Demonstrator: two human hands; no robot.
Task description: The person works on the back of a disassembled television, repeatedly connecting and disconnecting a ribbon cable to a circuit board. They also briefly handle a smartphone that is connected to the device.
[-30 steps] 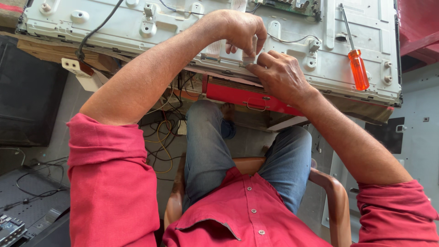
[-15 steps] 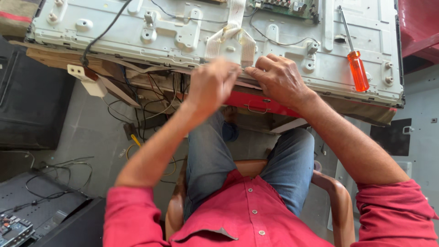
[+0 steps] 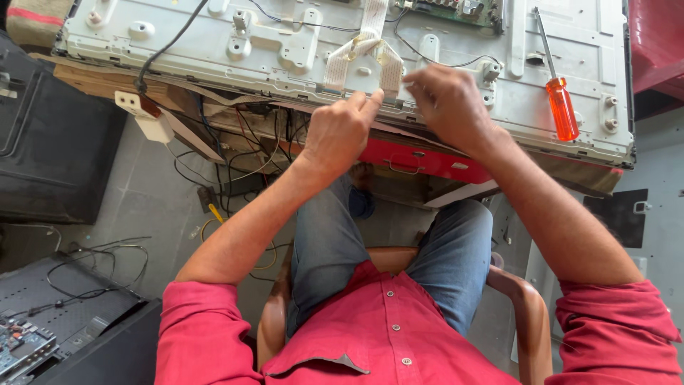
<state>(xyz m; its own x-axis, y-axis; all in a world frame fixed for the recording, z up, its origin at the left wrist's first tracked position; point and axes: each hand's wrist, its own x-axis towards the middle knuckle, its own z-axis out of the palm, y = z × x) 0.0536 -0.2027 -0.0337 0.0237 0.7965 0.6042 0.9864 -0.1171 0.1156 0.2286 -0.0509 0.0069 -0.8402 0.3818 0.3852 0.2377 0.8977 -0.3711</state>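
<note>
Metal of a grey panel [image 3: 214,43] is laid face-down across the bench, with white ribbon cables [image 3: 360,53] folded at its near edge. Just below those cables, the left hand [image 3: 340,132] is pressed with fingers together. Just right of them, the right hand [image 3: 449,103] is curled; its grip cannot be told. An orange screwdriver [image 3: 559,100] is left well apart.

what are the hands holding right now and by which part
No clear hold. The left hand has its fingers on the near edge of the metal panel; the right hand rests there too. The screwdriver lies untouched.
</note>
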